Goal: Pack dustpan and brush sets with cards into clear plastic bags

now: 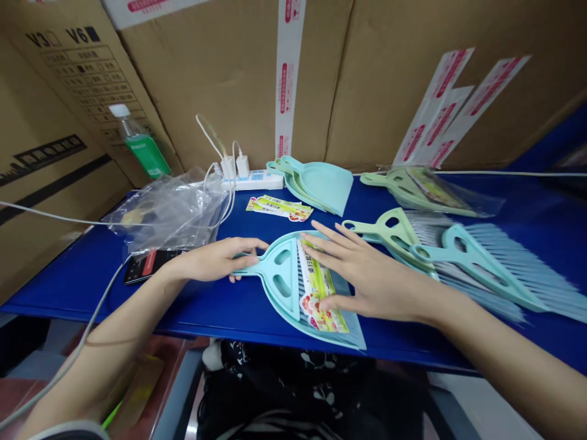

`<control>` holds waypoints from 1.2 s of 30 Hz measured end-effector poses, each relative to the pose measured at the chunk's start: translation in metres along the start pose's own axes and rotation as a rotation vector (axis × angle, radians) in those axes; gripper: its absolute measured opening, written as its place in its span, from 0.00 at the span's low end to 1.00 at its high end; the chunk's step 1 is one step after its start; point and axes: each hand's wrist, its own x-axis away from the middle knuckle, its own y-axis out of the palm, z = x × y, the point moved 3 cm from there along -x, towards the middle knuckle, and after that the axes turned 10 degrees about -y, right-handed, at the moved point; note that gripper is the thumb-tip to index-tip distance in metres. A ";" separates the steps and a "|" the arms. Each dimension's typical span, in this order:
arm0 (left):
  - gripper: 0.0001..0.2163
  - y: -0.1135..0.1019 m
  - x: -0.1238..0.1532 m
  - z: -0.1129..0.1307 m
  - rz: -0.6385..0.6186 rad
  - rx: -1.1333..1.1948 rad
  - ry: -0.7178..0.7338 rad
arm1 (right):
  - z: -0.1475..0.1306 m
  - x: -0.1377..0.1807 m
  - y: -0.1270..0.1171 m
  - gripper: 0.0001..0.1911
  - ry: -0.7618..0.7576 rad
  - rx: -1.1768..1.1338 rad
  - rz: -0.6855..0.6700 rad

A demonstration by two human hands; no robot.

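Note:
My left hand (219, 260) is closed around the handle end of a light-blue dustpan (276, 310), which lies at the table's front edge. A small light-blue hand brush (288, 287) sits inside the pan, its handle lined up with the pan's. Across the bristles lies a yellow-green printed label card (320, 284). With fingers spread, my right hand (373, 278) rests over the right side of the card and bristles, its thumb near the card's lower part. Exactly how firmly it touches the card, I cannot tell.
Several brushes (481, 263) lie at right. Behind are stacked dustpans (328, 183), label cards (279, 208) and a bagged set (426, 189). Clear plastic bags (169, 211), a phone (151, 266), a bottle (145, 150) and a power strip (261, 181) with cables are at left and back.

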 end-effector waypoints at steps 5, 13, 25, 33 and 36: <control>0.19 0.000 0.002 0.004 0.013 -0.017 0.003 | -0.001 0.006 0.008 0.45 0.033 -0.048 0.020; 0.20 -0.001 0.002 0.003 0.021 -0.059 -0.031 | 0.001 0.009 0.003 0.48 0.070 -0.108 0.027; 0.21 -0.001 0.002 0.002 0.034 -0.101 -0.063 | 0.008 0.013 -0.005 0.40 0.079 -0.043 0.141; 0.22 -0.001 0.001 0.001 0.016 -0.077 -0.084 | 0.012 0.013 -0.003 0.38 0.062 0.067 0.143; 0.22 -0.001 0.001 0.000 0.017 -0.072 -0.087 | 0.015 0.013 -0.007 0.32 0.058 0.109 0.203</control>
